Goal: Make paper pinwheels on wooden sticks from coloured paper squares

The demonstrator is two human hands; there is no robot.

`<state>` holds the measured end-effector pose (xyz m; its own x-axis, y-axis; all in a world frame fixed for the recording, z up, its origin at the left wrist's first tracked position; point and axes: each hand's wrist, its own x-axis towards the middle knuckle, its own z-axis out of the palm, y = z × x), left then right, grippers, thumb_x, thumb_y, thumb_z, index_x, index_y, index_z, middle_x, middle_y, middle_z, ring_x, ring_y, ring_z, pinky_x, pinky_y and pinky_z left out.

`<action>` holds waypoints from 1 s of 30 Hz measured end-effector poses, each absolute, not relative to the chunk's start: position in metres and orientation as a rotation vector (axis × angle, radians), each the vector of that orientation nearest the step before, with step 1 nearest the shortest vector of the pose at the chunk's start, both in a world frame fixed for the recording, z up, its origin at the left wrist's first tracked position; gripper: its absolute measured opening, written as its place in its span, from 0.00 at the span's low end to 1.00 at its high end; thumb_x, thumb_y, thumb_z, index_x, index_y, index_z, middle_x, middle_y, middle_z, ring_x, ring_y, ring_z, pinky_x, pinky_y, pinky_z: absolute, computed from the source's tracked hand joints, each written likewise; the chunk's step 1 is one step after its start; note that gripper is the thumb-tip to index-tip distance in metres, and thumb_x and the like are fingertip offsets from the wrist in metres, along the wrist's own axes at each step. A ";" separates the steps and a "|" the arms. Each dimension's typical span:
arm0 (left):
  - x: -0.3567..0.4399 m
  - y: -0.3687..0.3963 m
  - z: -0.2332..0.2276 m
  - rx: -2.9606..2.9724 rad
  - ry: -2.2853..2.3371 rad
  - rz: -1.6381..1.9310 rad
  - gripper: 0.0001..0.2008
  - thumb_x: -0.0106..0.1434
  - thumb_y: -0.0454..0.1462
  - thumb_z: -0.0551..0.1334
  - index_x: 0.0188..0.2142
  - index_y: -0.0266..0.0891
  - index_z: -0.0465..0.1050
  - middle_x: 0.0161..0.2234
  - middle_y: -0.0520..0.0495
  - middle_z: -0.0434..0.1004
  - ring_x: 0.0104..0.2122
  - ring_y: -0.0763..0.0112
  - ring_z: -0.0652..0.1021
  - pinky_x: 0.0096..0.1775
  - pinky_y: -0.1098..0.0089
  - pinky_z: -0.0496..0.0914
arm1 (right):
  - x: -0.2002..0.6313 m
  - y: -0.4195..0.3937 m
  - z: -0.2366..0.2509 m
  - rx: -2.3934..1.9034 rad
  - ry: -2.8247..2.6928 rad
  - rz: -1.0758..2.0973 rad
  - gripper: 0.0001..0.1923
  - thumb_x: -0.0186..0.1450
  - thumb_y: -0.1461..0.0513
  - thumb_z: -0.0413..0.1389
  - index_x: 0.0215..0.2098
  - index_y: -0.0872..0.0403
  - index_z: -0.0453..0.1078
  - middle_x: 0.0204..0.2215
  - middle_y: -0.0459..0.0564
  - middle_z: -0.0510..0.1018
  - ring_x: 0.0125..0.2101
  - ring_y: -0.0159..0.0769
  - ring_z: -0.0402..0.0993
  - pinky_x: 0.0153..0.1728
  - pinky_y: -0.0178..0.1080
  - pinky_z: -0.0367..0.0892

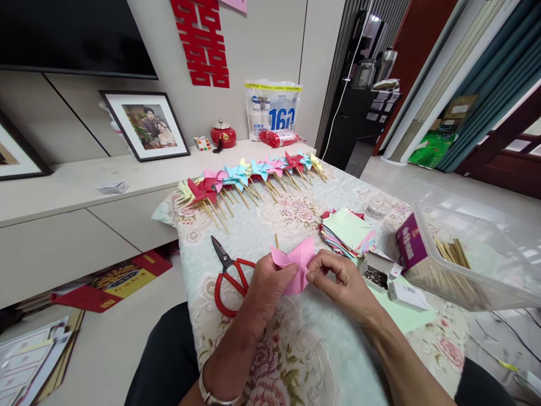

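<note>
While my left hand (269, 285) and right hand (338, 274) both pinch the pink paper (302, 257) right of the scissors (227, 261), tugging too hard could tear its folds.

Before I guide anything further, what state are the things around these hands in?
Pink paper: partly folded, pinched by left hand and right hand
Scissors: lying flat
Pinwheels: assembled, lying in a row
Square papers: stacked unevenly
Small box: open, metal pieces inside
Plastic tub: open, sticks inside
</note>
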<state>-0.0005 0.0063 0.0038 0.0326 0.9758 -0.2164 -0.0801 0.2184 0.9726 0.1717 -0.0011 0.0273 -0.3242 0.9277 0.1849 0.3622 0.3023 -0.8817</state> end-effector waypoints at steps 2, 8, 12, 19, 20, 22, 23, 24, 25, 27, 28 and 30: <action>0.000 0.004 0.008 1.014 1.235 1.059 0.11 0.48 0.41 0.65 0.24 0.37 0.67 0.21 0.54 0.64 0.24 0.75 0.63 0.25 0.73 0.58 | 0.170 -0.001 0.027 -1.201 -1.835 0.976 0.07 0.63 0.62 0.57 0.27 0.54 0.71 0.26 0.45 0.72 0.28 0.33 0.67 0.31 0.36 0.60; 0.001 0.001 0.014 1.062 1.245 1.047 0.11 0.49 0.42 0.65 0.24 0.37 0.67 0.22 0.54 0.64 0.24 0.74 0.63 0.25 0.73 0.57 | 0.168 0.000 0.027 -1.292 -1.823 0.953 0.06 0.61 0.63 0.57 0.26 0.54 0.70 0.24 0.43 0.72 0.25 0.30 0.65 0.27 0.34 0.55; 0.001 0.004 0.009 1.078 1.238 1.010 0.11 0.48 0.43 0.65 0.24 0.38 0.67 0.20 0.54 0.65 0.23 0.74 0.64 0.25 0.72 0.56 | 0.168 0.001 0.025 -1.317 -1.816 0.934 0.06 0.61 0.63 0.57 0.25 0.54 0.69 0.24 0.43 0.72 0.25 0.30 0.64 0.26 0.34 0.55; 0.001 0.004 0.012 1.086 1.259 1.010 0.12 0.47 0.43 0.66 0.23 0.38 0.67 0.20 0.55 0.64 0.22 0.74 0.63 0.25 0.72 0.55 | 0.168 0.001 0.022 -1.325 -1.809 0.929 0.06 0.60 0.64 0.57 0.25 0.54 0.69 0.23 0.43 0.71 0.25 0.31 0.65 0.27 0.34 0.58; 0.001 0.003 0.013 1.093 1.262 1.006 0.12 0.47 0.43 0.66 0.23 0.38 0.67 0.20 0.55 0.64 0.23 0.74 0.63 0.25 0.72 0.55 | 0.168 0.001 0.021 -1.329 -1.813 0.921 0.06 0.60 0.64 0.57 0.25 0.54 0.69 0.23 0.43 0.71 0.25 0.31 0.65 0.27 0.34 0.58; 0.001 0.002 0.015 1.101 1.272 0.998 0.12 0.47 0.43 0.65 0.23 0.38 0.66 0.20 0.55 0.64 0.23 0.74 0.63 0.25 0.72 0.56 | 0.168 0.001 0.020 -1.339 -1.821 0.908 0.06 0.59 0.65 0.56 0.25 0.54 0.68 0.23 0.43 0.71 0.25 0.31 0.65 0.27 0.34 0.58; 0.002 0.001 0.016 1.099 1.283 0.997 0.12 0.47 0.43 0.65 0.24 0.38 0.66 0.21 0.55 0.63 0.23 0.74 0.63 0.25 0.72 0.56 | 0.168 0.001 0.019 -1.342 -1.824 0.904 0.06 0.59 0.65 0.56 0.25 0.54 0.68 0.23 0.43 0.71 0.25 0.30 0.64 0.27 0.34 0.58; 0.002 0.001 0.017 1.095 1.294 0.996 0.12 0.47 0.43 0.66 0.24 0.38 0.66 0.21 0.55 0.63 0.23 0.74 0.63 0.26 0.72 0.57 | 0.169 0.001 0.019 -1.344 -1.825 0.903 0.05 0.59 0.65 0.56 0.24 0.54 0.68 0.23 0.43 0.70 0.24 0.30 0.64 0.27 0.34 0.58; 0.002 0.001 0.017 1.089 1.304 0.999 0.12 0.47 0.43 0.66 0.24 0.39 0.66 0.20 0.55 0.63 0.23 0.74 0.63 0.26 0.72 0.57 | 0.169 0.001 0.018 -1.343 -1.827 0.903 0.05 0.59 0.65 0.56 0.24 0.54 0.68 0.22 0.43 0.70 0.24 0.30 0.64 0.27 0.34 0.59; 0.003 0.001 0.018 1.082 1.311 1.005 0.12 0.46 0.42 0.66 0.23 0.39 0.66 0.20 0.56 0.62 0.23 0.74 0.63 0.26 0.72 0.57 | 0.169 0.002 0.018 -1.341 -1.829 0.904 0.06 0.59 0.65 0.56 0.24 0.54 0.68 0.22 0.42 0.70 0.24 0.30 0.63 0.27 0.34 0.59; 0.003 0.002 0.017 1.081 1.308 1.009 0.12 0.46 0.42 0.66 0.23 0.39 0.66 0.20 0.56 0.63 0.23 0.74 0.63 0.26 0.72 0.57 | 0.169 0.002 0.018 -1.340 -1.830 0.904 0.06 0.59 0.65 0.56 0.24 0.54 0.68 0.22 0.43 0.70 0.24 0.30 0.63 0.27 0.34 0.59; 0.003 0.003 0.016 1.084 1.301 1.012 0.12 0.46 0.42 0.66 0.23 0.39 0.66 0.20 0.55 0.63 0.23 0.74 0.63 0.25 0.72 0.57 | 0.169 0.002 0.017 -1.344 -1.831 0.904 0.06 0.59 0.65 0.56 0.24 0.54 0.68 0.22 0.43 0.70 0.24 0.31 0.63 0.27 0.35 0.59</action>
<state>0.0026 0.0026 0.0161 0.0292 0.9762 -0.2149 0.0320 0.2139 0.9763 0.1686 0.0017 0.0174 -0.2326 0.9650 0.1214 0.4902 0.2241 -0.8423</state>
